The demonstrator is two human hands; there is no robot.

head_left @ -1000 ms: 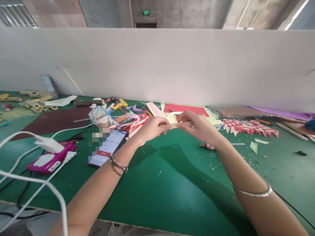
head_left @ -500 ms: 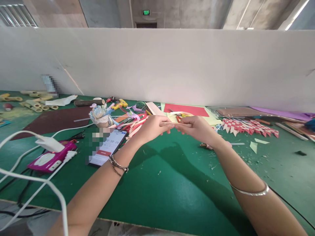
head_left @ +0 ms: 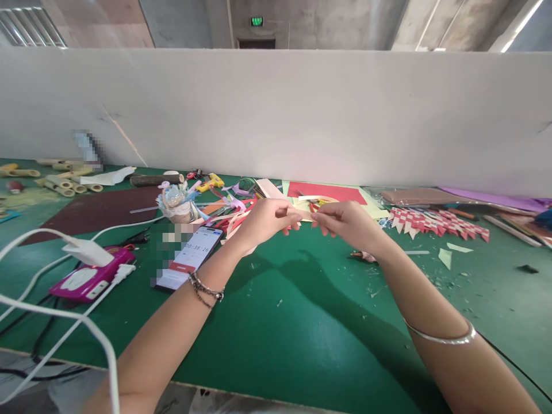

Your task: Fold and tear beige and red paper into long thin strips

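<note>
Above the green table point(head_left: 302, 322), my left hand point(head_left: 265, 221) and my right hand point(head_left: 345, 224) meet at a narrow pale paper strip point(head_left: 305, 214). Each hand pinches one end of it between thumb and fingertips. The strip runs nearly level between them, a little above the table top. A beaded bracelet sits on my left wrist and a silver bangle on my right forearm. Just behind the hands lies a heap of coloured paper strips point(head_left: 233, 215) and a red paper sheet point(head_left: 325, 191).
A phone point(head_left: 190, 257) showing a timer lies left of my left arm. Further left are a magenta power strip point(head_left: 88, 279) with white cables and a small decorated cup point(head_left: 175, 204). Red-and-white woven paper pieces point(head_left: 435, 224) lie at the right. A white partition wall closes the back.
Both hands stayed together at the strip, shifting their pinch slightly; they closed up half a second ago and have drawn a little apart again.
</note>
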